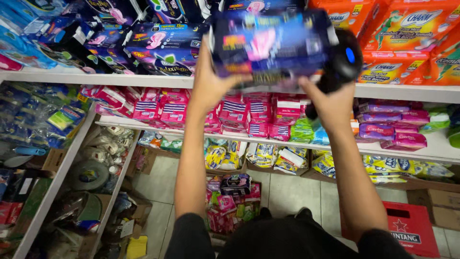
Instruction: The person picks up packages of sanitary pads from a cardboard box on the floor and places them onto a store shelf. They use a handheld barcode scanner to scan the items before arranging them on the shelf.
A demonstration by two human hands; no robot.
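Observation:
A dark blue soft pack [270, 43] with pink and purple print is held up in front of the top shelf, blurred by motion. My left hand [211, 84] grips its lower left edge. My right hand [330, 103] grips its lower right edge, and a black handheld device with a blue light [346, 60] sits at that hand too. Similar dark blue packs [160, 45] lie on the top shelf to the left.
Orange packs [407, 43] fill the top shelf at right. Pink packs [172, 112] and purple packs [383, 127] line the middle white shelf [431, 152]. Yellow bags [268, 156] lie below. A box of packets [232, 201] and a red crate [414, 228] stand on the tiled floor.

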